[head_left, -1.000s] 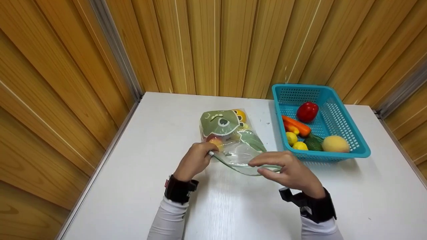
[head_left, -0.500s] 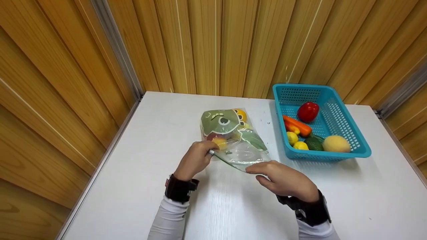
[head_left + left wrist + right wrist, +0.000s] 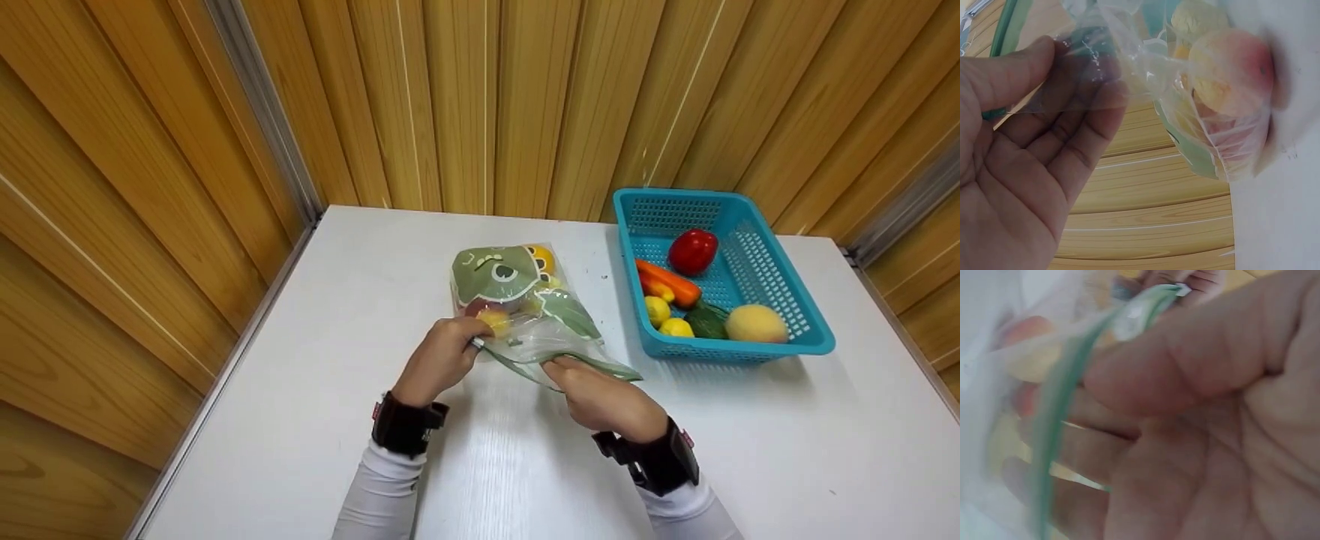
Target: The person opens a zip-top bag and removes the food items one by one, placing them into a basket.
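Observation:
A clear zip bag point(image 3: 491, 274) with a green cartoon print lies on the white table, with several fruits inside. My left hand point(image 3: 439, 361) pinches the left end of its green-edged mouth, near a white slider. The left wrist view shows the film between thumb and fingers, and a red-and-yellow peach point(image 3: 1233, 73) inside the bag. The fingers of my right hand point(image 3: 611, 399) reach past the bag's raised green rim point(image 3: 1053, 422) into the mouth. They look extended and hold no fruit; the fingertips are partly veiled by the film.
A blue basket point(image 3: 626, 300) stands at the right, holding a red bell pepper point(image 3: 692, 252), a carrot point(image 3: 671, 283), two lemons point(image 3: 676, 328), a dark green vegetable point(image 3: 705, 322) and a pale yellow round fruit point(image 3: 756, 324). Wood-patterned panels point(image 3: 450, 105) rise behind the table.
My right hand has moved left and its fingers have entered the bag's mouth, which now gapes wider than half a second ago. The left hand keeps its hold in place.

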The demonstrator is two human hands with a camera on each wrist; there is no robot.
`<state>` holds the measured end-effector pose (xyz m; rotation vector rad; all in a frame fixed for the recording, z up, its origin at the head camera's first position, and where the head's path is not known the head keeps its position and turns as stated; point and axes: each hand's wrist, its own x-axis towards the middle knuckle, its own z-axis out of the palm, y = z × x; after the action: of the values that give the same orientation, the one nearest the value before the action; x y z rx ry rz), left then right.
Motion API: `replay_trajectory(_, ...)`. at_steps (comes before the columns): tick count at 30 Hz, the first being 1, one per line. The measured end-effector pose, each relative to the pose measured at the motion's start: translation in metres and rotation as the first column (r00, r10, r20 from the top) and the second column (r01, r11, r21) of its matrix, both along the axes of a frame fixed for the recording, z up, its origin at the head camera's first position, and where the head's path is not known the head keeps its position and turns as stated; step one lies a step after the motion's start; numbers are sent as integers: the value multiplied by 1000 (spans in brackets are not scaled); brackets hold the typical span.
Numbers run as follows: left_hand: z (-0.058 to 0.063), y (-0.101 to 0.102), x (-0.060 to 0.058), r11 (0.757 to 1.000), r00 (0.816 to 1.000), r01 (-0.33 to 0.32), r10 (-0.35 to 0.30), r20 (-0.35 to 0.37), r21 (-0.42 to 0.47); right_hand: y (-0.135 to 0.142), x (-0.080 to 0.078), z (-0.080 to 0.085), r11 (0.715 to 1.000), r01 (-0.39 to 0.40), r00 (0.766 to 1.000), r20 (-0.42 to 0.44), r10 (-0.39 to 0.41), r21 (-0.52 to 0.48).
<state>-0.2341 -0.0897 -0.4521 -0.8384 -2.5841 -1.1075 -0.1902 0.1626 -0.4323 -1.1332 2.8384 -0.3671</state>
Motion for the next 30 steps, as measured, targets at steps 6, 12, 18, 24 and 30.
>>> replay_trajectory(6, -1, -1, -1, 1000, 1000, -2, 2, 3, -7, -5, -18, -18, 993, 1, 1000, -2, -1, -114)
replay_trajectory(12, -1, -1, -1, 1000, 1000, -6, 6, -12, -4, -14, -31, -35, 981, 65, 996, 67, -53, -181)
replay_trajectory(18, 0, 0, -1, 1000, 1000, -4, 4, -6, -13, -19, -39, -47, 959, 86, 995, 71, -69, -270)
replay_trajectory(24, 1, 1, -1, 1000, 1000, -7, 7, -1, -20, -23, -46, -58, 959, 34, 992, -105, -66, -282)
replay_trajectory(30, 1, 1, 0, 1000, 1000, -3, 3, 3, -28, -27, -50, -65, 974, 10, 966, -249, -67, -225)
